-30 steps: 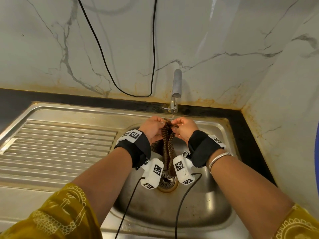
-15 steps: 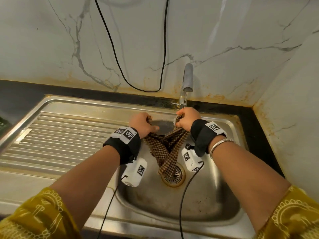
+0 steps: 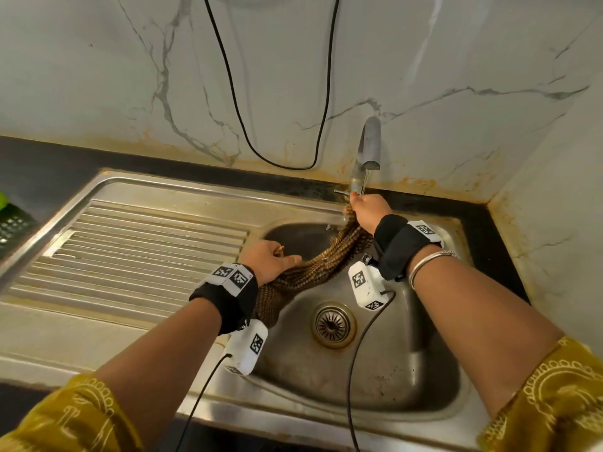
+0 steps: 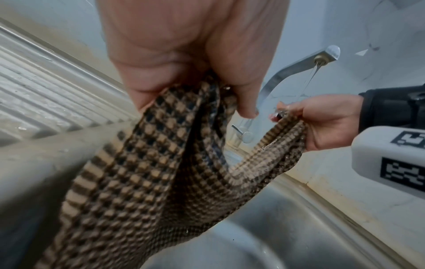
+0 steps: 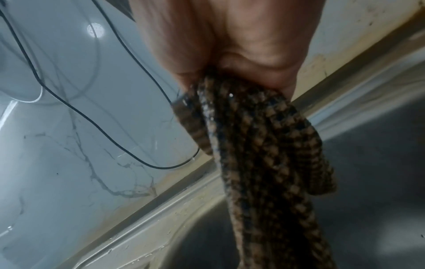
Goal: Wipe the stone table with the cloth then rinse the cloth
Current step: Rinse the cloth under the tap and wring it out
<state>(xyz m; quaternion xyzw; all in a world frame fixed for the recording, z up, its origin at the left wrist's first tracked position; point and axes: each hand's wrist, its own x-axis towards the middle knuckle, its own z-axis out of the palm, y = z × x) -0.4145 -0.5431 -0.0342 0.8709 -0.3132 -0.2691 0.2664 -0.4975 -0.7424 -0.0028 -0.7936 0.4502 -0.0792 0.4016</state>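
A brown checked cloth [image 3: 313, 265] hangs stretched over the steel sink basin [image 3: 385, 380], held at both ends. My left hand [image 3: 269, 261] grips one bunched end near the basin's left rim, seen close in the left wrist view as cloth [image 4: 147, 171] under my left hand [image 4: 188, 60]. My right hand [image 3: 370, 212] grips the other end right below the tap [image 3: 368, 148], where a thin stream of water runs onto it. In the right wrist view the wet cloth [image 5: 264, 149] trails down from my right hand [image 5: 232, 41].
A ribbed steel draining board [image 3: 130, 256] lies left of the basin. The drain strainer [image 3: 332, 324] sits mid-basin. A black cable [image 3: 277, 158] loops down the marble wall. Dark stone counter [image 3: 39, 164] borders the sink; a green-and-black object [image 3: 9, 220] is at far left.
My hands, together under the tap a second ago, have moved apart. The left hand has drawn its end of the cloth down and left; the right has stayed under the stream.
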